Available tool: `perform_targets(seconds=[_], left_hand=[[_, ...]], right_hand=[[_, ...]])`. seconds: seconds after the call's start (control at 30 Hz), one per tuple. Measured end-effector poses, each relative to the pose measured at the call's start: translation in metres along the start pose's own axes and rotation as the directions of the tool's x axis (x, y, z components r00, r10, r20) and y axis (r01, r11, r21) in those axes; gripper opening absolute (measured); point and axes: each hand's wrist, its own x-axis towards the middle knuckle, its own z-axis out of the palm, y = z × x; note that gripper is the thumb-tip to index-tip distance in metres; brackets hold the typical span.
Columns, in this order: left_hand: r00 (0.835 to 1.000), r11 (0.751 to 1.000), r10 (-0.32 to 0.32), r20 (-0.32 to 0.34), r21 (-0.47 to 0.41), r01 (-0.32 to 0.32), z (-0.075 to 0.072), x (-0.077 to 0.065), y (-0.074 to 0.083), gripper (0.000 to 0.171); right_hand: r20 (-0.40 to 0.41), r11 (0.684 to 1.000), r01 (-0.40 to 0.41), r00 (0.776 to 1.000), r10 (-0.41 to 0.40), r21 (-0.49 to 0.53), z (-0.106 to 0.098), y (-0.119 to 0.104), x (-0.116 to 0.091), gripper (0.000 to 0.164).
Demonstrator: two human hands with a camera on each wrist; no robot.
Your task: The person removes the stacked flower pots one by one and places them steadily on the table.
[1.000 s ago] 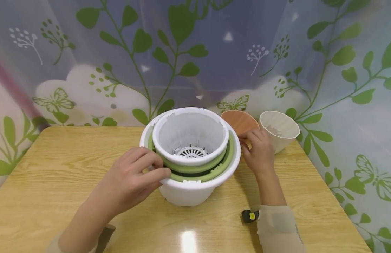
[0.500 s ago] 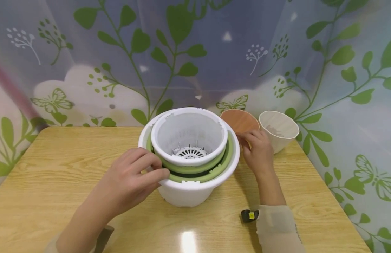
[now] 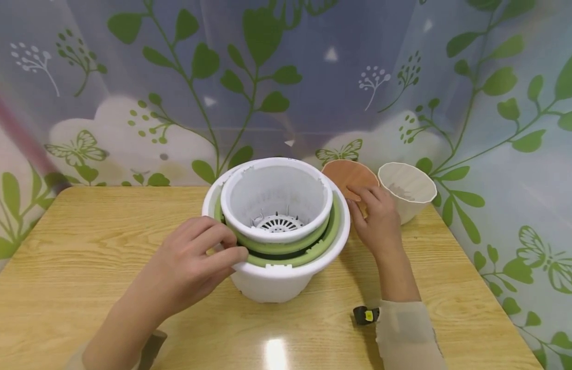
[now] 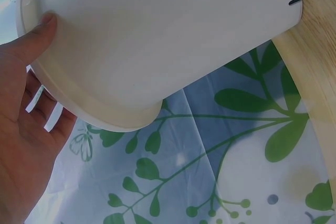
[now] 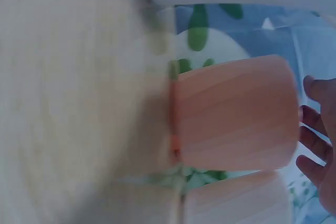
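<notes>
A big white flowerpot (image 3: 274,282) stands on the table, with green-rimmed pots and a white slotted inner pot (image 3: 278,192) nested inside it. My left hand (image 3: 198,257) grips the big pot's rim at the near left. In the left wrist view its thumb lies against the white flowerpot's outer wall (image 4: 157,30), with the fingers over the rim. To the right, my right hand (image 3: 378,221) is at the near rim of a terracotta-coloured pot (image 3: 348,174), its fingertips over the opening. In the right wrist view the thumb stands apart from the terracotta-coloured pot's wall (image 5: 239,114).
A cream pot (image 3: 408,187) stands right beside the terracotta one, behind my right hand. A small black object with a yellow mark (image 3: 365,315) lies by the right sleeve (image 3: 406,329). A leaf-patterned curtain (image 3: 174,103) borders the wooden table (image 3: 105,226) at the back and right.
My right fingertips have spread from the thumb and now reach further over the terracotta pot's opening. The left hand keeps its grip, and the pots stay where they were.
</notes>
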Motion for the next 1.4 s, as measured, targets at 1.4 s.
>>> perform_targets(seconds=[1.4], left_hand=[[1.000, 1.000, -0.026, 0.012, -0.002, 0.026, 0.000, -0.001, 0.001, 0.024]], right_hand=[[0.007, 0.854, 0.414, 0.899, -0.438, 0.314, -0.067, -0.134, 0.033, 0.033]])
